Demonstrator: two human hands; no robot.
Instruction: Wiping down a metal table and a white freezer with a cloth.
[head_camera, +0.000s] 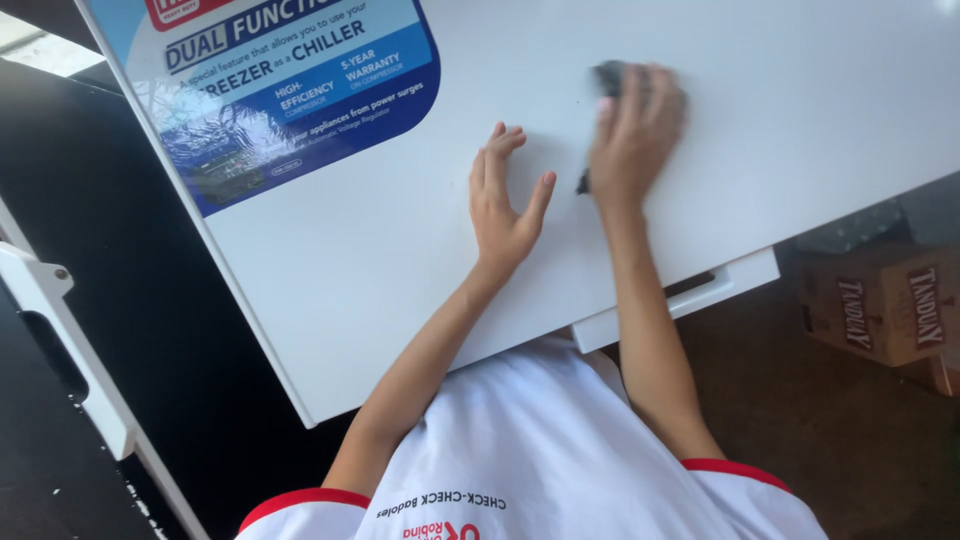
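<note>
A dark grey cloth (607, 78) is pressed against the white lid (760, 130) of a chest freezer, in the upper middle of the frame. It is covered for the most part by the right hand (633, 130), whose fingers are curled over it and hold it to the surface; only its upper left edge and a small dark tip below the hand are seen. The left hand (505, 195) is laid flat on the lid just left of the right hand, released, with fingers spread and nothing grasped. The two hands are near each other but apart.

A large blue sticker (290, 95) with white print is fixed to the lid in the upper left of the frame. A white handle (680, 298) juts from the lid's lower edge, below the right forearm. At the bottom of the frame a white shirt (540, 460) with red sleeve trim is seen. A brown cardboard box (880, 300) stands on the brown floor (830, 430) at the right edge, partly hidden by the lid; whether anything is in it cannot be told. A white frame (60, 330) with a dark slot is seen at the left edge against a black surface.
</note>
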